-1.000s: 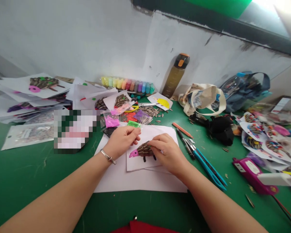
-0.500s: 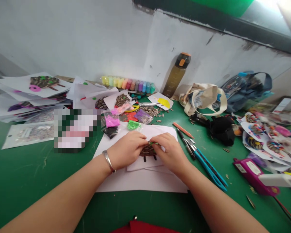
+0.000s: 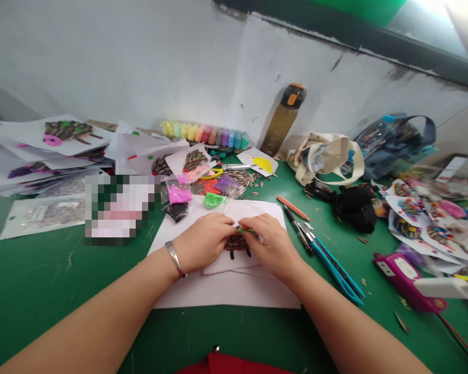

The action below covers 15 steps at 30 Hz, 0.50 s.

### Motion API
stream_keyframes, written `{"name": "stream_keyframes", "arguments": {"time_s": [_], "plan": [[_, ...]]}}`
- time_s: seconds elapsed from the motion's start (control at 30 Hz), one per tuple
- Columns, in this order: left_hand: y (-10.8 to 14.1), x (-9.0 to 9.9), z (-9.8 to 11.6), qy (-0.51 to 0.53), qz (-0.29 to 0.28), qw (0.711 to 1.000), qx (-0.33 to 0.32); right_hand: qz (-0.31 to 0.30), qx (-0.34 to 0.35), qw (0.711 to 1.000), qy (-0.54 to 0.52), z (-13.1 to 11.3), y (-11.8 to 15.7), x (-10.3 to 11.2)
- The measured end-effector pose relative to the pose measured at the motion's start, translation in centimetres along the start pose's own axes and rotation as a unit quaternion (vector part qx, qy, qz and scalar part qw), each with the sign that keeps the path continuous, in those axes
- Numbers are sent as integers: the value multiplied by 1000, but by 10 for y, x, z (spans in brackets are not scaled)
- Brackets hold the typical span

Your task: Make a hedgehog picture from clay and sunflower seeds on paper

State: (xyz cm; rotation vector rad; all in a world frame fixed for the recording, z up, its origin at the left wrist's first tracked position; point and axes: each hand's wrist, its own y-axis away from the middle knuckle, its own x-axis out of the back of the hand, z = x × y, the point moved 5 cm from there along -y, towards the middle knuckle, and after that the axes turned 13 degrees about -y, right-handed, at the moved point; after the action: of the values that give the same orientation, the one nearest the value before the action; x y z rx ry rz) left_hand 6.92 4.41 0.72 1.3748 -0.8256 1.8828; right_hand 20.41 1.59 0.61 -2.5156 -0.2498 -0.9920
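As the left hand (image 3: 203,241) and right hand (image 3: 275,244) pinch a small green strip (image 3: 245,230) between them, the seed-covered hedgehog picture (image 3: 236,243) lies directly beneath on white paper (image 3: 226,291) on the bench (image 3: 42,291).

one head-worn camera looks forward and down, close over the left hand (image 3: 203,241) and right hand (image 3: 273,244), across a green table (image 3: 42,270) to a white wall (image 3: 120,67).
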Motion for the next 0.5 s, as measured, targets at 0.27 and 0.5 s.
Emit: {"name": "stream_keyframes", "arguments": {"time_s": [0.27, 0.5], "plan": [[-1, 1, -2, 17, -2, 1000, 3, -16, -5, 1000, 4, -2, 1, -5], [0, 5, -3, 34, -5, 999, 26, -29, 18, 999, 30, -1, 1, -10]]}}
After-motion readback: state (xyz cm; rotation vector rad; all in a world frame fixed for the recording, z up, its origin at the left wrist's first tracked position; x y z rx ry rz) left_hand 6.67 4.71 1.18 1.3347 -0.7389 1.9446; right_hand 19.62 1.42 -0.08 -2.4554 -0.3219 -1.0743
